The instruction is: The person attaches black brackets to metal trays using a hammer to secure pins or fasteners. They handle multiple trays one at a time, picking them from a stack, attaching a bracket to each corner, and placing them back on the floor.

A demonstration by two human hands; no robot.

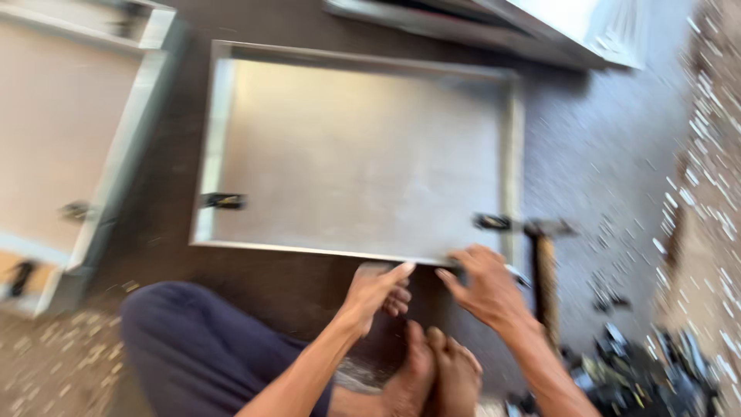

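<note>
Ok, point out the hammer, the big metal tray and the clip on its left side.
hammer [546,266]: head view, on the wooden handle.
metal tray [363,154]: head view, on its bare flat bottom.
clip [224,201]: head view, on the dark clip at the tray's left rim.

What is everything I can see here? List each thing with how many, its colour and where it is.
Shallow rectangular metal tray: one, silver-grey, centre, on the dark floor.
Second metal tray: one, silver-grey, far left, partly cut off.
Small black clips: at least two, on the centre tray's left and right rims.
Wooden-handled hammer: one, brown and grey, right of the tray.
Dark small parts: a pile, bottom right; blurred.
Left hand: at the tray's near edge.
Right hand: at the near edge.
Bare feet: two, bottom centre.
</note>
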